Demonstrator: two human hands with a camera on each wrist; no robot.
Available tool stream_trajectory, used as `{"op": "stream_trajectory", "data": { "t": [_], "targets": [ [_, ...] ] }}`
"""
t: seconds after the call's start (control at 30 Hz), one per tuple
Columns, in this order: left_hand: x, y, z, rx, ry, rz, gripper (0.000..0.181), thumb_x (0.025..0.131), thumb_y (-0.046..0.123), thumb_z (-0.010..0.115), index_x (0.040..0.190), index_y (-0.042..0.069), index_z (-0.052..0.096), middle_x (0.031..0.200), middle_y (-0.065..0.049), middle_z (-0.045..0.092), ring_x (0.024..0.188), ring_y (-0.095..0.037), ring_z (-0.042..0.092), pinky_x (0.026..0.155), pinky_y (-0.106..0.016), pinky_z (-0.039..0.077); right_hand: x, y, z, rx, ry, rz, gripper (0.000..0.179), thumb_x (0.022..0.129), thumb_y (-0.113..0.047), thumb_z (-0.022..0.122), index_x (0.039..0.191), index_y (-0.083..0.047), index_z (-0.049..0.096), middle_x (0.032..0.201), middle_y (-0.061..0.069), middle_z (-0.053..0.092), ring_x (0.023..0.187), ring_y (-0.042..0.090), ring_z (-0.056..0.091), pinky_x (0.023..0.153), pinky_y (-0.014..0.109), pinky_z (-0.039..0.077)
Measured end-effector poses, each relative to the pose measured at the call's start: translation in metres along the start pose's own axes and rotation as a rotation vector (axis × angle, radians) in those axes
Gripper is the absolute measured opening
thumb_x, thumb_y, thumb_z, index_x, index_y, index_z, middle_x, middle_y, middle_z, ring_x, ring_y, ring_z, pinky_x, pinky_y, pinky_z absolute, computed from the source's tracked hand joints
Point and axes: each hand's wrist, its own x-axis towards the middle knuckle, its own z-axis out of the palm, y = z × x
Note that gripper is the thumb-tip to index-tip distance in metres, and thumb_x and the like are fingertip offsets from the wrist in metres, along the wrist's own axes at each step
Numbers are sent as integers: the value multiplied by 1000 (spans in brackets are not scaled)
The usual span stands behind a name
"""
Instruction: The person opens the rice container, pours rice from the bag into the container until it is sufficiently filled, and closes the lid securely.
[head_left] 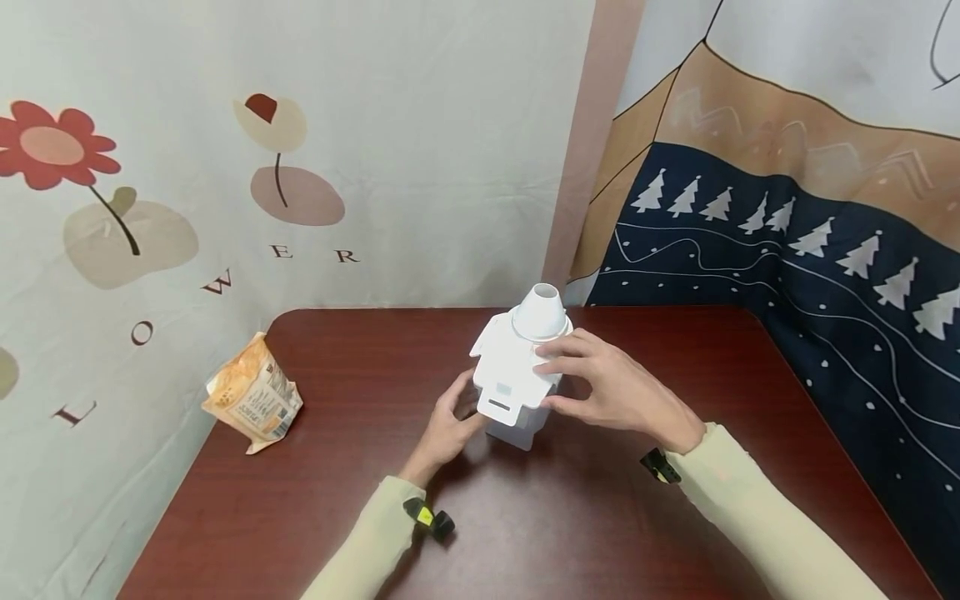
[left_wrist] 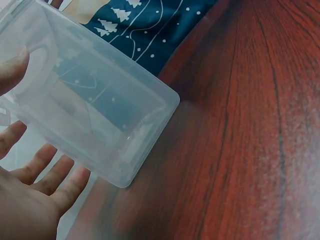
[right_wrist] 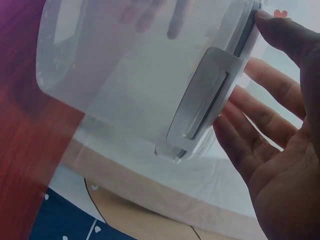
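A clear plastic storage container (head_left: 517, 435) with a white lid (head_left: 498, 371) stands on the table in the head view. From the lid rises a white cone-shaped spout (head_left: 540, 317). White latch flaps jut from the lid's edges. My left hand (head_left: 448, 429) holds the container's left side, thumb on one face and spread fingers along another, as the left wrist view shows its see-through body (left_wrist: 105, 100). My right hand (head_left: 611, 385) holds the lid at its right edge, with fingers over the top. In the right wrist view the thumb touches the rim near a latch (right_wrist: 205, 100).
A yellow-and-white snack bag (head_left: 258, 400) sits near the left edge of the dark red wooden table (head_left: 352, 350). Behind the table hangs a pale flower-print cloth (head_left: 420, 150), and a navy tree-print cloth (head_left: 720, 250) hangs at the right.
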Motion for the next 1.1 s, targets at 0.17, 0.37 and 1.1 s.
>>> {"op": "stream_trajectory", "data": {
  "t": [0.17, 0.37, 1.1],
  "targets": [
    [2, 3, -2, -64, -44, 14, 67, 90, -5, 69, 150, -8, 40, 146, -34, 50, 126, 1, 56, 108, -19, 47, 0, -4, 3, -36, 42, -11, 41, 79, -31, 91, 115, -16, 78, 129, 3, 68, 122, 19, 58, 97, 36, 59],
    [7, 1, -9, -125, -111, 46, 72, 87, -4, 67, 150, -15, 35, 148, -39, 43, 126, 4, 53, 108, -14, 43, 1, -14, 9, -137, 97, -19, 41, 77, -38, 91, 110, -16, 78, 121, 3, 67, 110, 18, 61, 83, 30, 60],
    [13, -7, -25, -196, -193, 87, 78, 84, -8, 61, 152, -19, 26, 150, -9, 49, 127, 3, 53, 107, -15, 44, 4, -36, 13, -221, 138, 98, 33, 78, -35, 90, 105, -20, 78, 110, -1, 69, 99, 14, 62, 65, 25, 58]
  ]
}}
